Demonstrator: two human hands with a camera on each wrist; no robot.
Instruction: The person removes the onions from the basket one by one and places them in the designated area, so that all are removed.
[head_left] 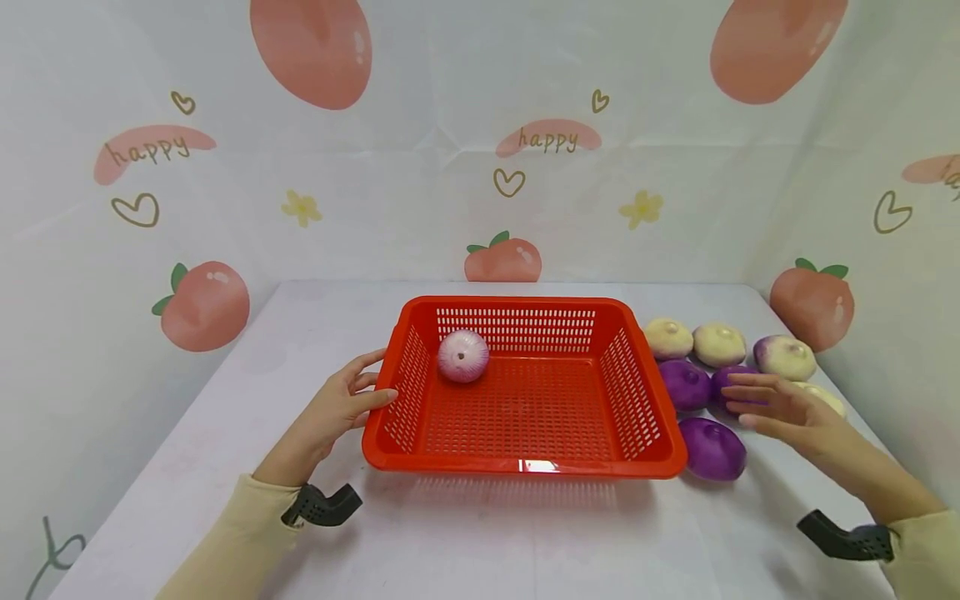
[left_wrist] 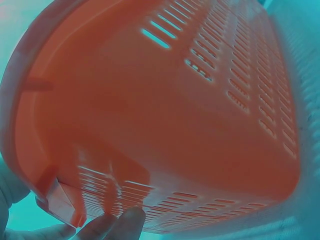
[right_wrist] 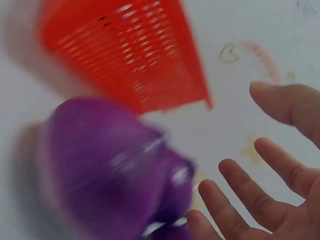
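Note:
A red slotted plastic basket [head_left: 517, 417] stands in the middle of the white table. Inside it, near the back left corner, lies a pale pink-purple onion [head_left: 462, 357]. My left hand [head_left: 339, 408] grips the basket's left rim, thumb over the edge and fingers [left_wrist: 127, 222] against the outer wall. To the right of the basket, my right hand [head_left: 795, 412] hovers with fingers spread, holding nothing. It partly covers a dark purple onion [head_left: 722, 385]. Nearer to me lies another purple onion [head_left: 712, 450], blurred and large in the right wrist view.
A third purple onion [head_left: 684, 385] sits close by the basket's right wall. Behind it are white onions [head_left: 718, 344], one with a purple-tinged side [head_left: 783, 357] and one [head_left: 825, 398] partly hidden by the right hand. A printed cloth backdrop [head_left: 420, 208] encloses the table.

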